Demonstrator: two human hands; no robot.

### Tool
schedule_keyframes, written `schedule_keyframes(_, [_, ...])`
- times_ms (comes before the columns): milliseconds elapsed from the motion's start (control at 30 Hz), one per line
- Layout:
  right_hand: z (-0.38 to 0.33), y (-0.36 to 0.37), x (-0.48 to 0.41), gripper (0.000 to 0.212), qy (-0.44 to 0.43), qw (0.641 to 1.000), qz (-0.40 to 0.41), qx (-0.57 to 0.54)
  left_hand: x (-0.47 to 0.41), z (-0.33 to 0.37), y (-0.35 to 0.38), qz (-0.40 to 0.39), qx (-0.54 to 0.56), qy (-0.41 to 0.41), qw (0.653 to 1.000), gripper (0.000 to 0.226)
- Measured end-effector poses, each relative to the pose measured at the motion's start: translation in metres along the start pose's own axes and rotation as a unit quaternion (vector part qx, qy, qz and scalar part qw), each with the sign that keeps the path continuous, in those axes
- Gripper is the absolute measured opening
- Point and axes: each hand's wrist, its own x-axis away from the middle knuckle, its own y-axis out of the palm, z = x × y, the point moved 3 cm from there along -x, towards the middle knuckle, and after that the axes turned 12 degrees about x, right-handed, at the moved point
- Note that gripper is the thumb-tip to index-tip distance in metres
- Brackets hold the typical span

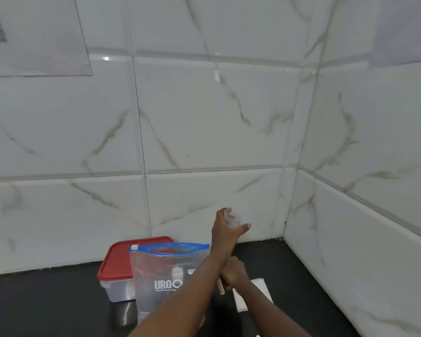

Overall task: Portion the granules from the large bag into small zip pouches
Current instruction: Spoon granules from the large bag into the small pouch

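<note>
The large clear bag (165, 276) with a blue zip top and "URGO" print stands upright on the black counter (46, 300), its mouth open. My left hand (225, 229) is raised beyond the bag near the wall and grips a small clear plastic pouch (232, 218), which is blurred. Below the left forearm, my right hand (233, 273) is curled round a light wooden handle (221, 287) that points down. The handle's working end is hidden, and I see no granules clearly in the bag.
A clear box with a red lid (119, 261) stands just behind and left of the bag. A white paper sheet (255, 294) lies on the counter under my right forearm. Marble-look tiled walls (204, 117) meet in a corner at the right.
</note>
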Motion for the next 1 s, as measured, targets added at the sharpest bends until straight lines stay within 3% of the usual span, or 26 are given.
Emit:
schedule_keyframes(267, [-0.015,-0.034,0.040,0.024,-0.016,0.999,0.011,-0.048,0.005,0.076,-0.040,-0.004,-0.048,0.106,0.993,0.064])
schedule_keyframes(400, [-0.019,-0.041,0.058,0.016,0.002,0.992,-0.004,-0.128,-0.001,0.091,-0.073,-0.049,-0.182,0.138,0.972,0.068])
schedule_keyframes(500, [-0.025,-0.040,0.066,0.015,0.007,0.988,0.032,-0.149,-0.004,0.092,-0.100,-0.106,-0.341,0.147,0.922,0.074])
schedule_keyframes(567, [-0.029,-0.038,0.066,0.023,0.017,0.987,0.061,-0.150,-0.004,0.088,-0.115,-0.131,-0.450,0.135,0.873,0.080])
schedule_keyframes(633, [-0.035,-0.036,0.069,0.027,0.025,0.980,0.077,-0.182,-0.002,0.083,-0.131,-0.140,-0.502,0.103,0.847,0.085])
schedule_keyframes(733, [-0.049,-0.031,0.078,0.024,0.017,0.969,0.085,-0.233,-0.001,0.076,-0.149,-0.149,-0.528,0.048,0.835,0.089])
schedule_keyframes(867, [-0.063,-0.027,0.085,0.036,0.003,0.960,0.105,-0.259,-0.001,0.074,-0.159,-0.166,-0.565,0.014,0.808,0.080])
schedule_keyframes(1000, [-0.072,-0.021,0.085,0.050,-0.005,0.962,0.127,-0.242,-0.002,0.071,-0.163,-0.190,-0.546,-0.029,0.815,0.074])
